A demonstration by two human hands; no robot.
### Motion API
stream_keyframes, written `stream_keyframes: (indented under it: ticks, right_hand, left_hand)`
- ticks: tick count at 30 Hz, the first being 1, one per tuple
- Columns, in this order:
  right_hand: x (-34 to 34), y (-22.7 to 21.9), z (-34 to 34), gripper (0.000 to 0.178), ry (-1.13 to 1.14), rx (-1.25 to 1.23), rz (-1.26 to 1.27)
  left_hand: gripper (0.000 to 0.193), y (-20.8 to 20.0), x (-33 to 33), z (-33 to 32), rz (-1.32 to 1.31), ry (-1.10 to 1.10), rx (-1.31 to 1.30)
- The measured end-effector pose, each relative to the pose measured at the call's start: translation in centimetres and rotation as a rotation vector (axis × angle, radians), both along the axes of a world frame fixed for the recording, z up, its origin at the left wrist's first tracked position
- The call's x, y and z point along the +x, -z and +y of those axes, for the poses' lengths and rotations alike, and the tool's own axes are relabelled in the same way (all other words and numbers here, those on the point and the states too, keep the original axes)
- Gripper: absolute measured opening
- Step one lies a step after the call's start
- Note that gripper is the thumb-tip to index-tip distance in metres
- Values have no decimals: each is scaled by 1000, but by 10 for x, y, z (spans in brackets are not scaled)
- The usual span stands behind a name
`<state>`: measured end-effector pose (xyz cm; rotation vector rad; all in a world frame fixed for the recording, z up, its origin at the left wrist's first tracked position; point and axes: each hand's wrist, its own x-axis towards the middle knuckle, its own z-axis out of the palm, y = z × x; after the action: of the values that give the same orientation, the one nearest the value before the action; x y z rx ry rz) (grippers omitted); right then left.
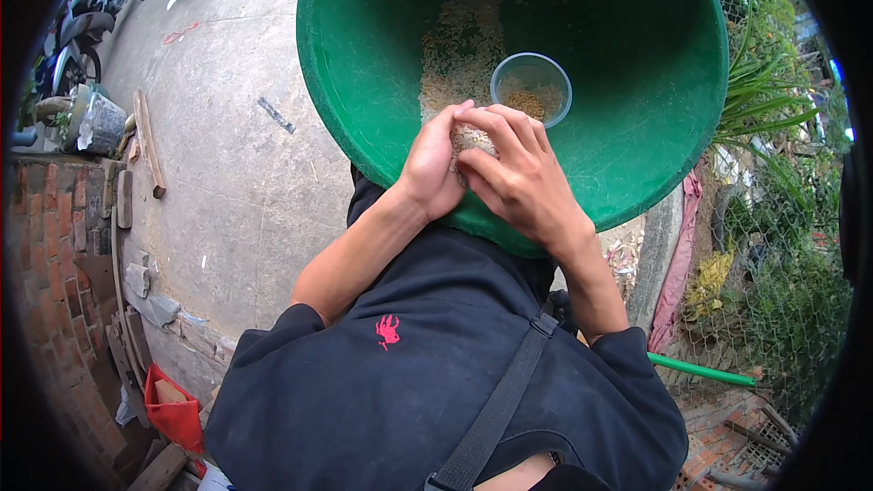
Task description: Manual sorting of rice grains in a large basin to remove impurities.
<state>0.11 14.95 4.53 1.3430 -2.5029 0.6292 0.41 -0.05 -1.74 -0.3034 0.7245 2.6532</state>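
My left hand (435, 166) is cupped at the near rim of a big green tub (627, 164), with a small heap of pale grains (470, 138) in its palm. Bent over that palm is my right hand (527, 180); its thumb and a finger are drawn together at the grains, and its other fingers reach toward the left fingertips. What lies in that pinch is too small to make out. Just beyond my right hand stands a clear round plastic cup (556, 114) with golden-brown grains (525, 105) in its bottom. More pale grains (464, 45) spread across the tub's inside.
A concrete floor (227, 155) extends to the left, with a wooden strip (147, 145) and a parked motorbike (82, 32). A brick wall (55, 255) and a red bag (173, 411) are at lower left. Wire fencing and plants (791, 264) line the right, near a green pole (700, 369).
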Motion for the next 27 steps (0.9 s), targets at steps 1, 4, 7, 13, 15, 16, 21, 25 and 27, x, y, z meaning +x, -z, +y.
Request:
stream_keyframes:
  ticks: [1, 4, 7, 13, 15, 16, 21, 25, 27]
  right_hand:
    - [0, 0, 0, 21, 0, 0, 0]
    - [0, -1, -1, 21, 5, 2, -5]
    - [0, -3, -1, 21, 12, -52, -40]
    - [-6, -4, 3, 18, 101, -190, 31]
    - [-7, -6, 6, 16, 292, -417, 31]
    - [-10, -8, 9, 17, 376, -440, 112]
    - [-13, -12, 13, 24, 503, -375, 237]
    - [-8, -7, 7, 20, 263, -355, 41]
    - [-7, -8, 5, 21, 54, -185, 18]
  left_hand:
    - [31, 1, 0, 0, 0, 0, 0]
    - [31, 3, -1, 0, -12, 3, 21]
    - [32, 1, -1, 0, -5, 2, 41]
    - [42, -9, -3, 4, 52, 0, 42]
    - [51, -16, -4, 3, 83, 90, 54]
    - [55, -14, -5, 4, 58, 90, 67]
    - [54, -15, -5, 3, 73, 116, 28]
    - [47, -7, -4, 4, 29, 36, 7]
    - [41, -3, -1, 0, 51, 46, 76]
